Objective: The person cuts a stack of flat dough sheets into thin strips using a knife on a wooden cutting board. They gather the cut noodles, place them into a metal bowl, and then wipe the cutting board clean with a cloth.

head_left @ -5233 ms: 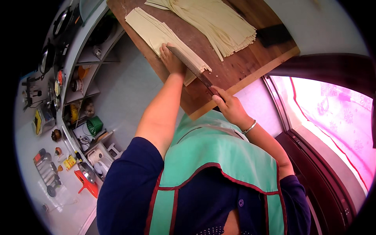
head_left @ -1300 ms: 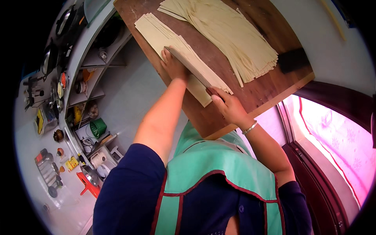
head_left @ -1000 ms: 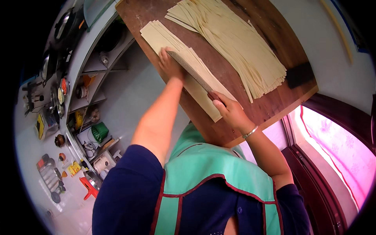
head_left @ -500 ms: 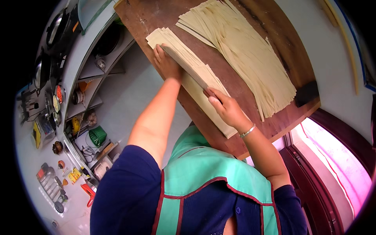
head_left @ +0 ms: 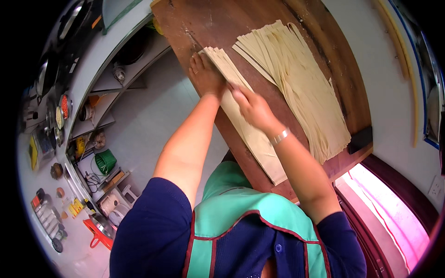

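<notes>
A long folded sheet of pale dough (head_left: 257, 144) lies slantwise along the near left edge of a brown wooden board (head_left: 227, 37). My left hand (head_left: 206, 78) rests flat on its far end, fingers stretched out. Along that hand's right side runs a knife (head_left: 216, 66), only a thin line of its blade showing. My right hand (head_left: 254, 109), a little blurred, is closed round the knife's handle. Right of the blade, cut dough strips (head_left: 235, 67) lie side by side. Farther right, a wide heap of long flat noodles (head_left: 296, 88) is spread over the board.
A dark block (head_left: 360, 141) sits at the board's right corner. To the left stand shelves (head_left: 95, 127) with a green basket (head_left: 105, 161), bottles and pans. A pale wall (head_left: 389, 88) rises on the right, above a pink-lit opening (head_left: 380, 208).
My right hand with the knife has moved farther up and left along the dough, close to my left hand. The whole view has shifted slightly.
</notes>
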Motion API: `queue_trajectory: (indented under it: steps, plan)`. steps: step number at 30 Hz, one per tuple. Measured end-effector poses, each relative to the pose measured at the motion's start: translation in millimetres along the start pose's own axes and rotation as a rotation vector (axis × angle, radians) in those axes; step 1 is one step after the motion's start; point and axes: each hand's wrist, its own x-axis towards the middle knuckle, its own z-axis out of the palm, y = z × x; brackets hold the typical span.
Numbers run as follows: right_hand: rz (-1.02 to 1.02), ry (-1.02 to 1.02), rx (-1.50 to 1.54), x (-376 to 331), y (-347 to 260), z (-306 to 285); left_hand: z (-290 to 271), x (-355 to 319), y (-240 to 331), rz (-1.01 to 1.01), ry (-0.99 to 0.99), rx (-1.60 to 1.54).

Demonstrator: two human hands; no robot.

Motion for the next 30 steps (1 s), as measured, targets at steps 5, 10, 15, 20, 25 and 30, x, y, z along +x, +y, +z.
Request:
queue_trajectory:
  steps: [5, 10, 15, 20, 25, 30]
  plan:
    - [0.24, -0.117, 0.161, 7, -75, -17, -13, 4, -12, 0.039, 0.031, -0.161]
    - [-0.014, 0.055, 0.094, -138, 5, -31, -41, -49, -5, 0.141, 0.208, -0.438]
    - [0.044, 0.062, 0.105, -252, 50, -45, -59, -143, 38, 0.037, 0.208, -0.505]
    - [0.007, 0.025, 0.148, -332, 77, -58, -65, -233, 66, 0.003, 0.045, -0.463]
    - [-0.028, 0.02, 0.041, -370, 97, -69, -45, -281, 85, 0.131, 0.191, -0.491]
    - [-0.047, 0.059, 0.006, -383, 123, -72, -36, -301, 106, 0.086, 0.082, -0.385]
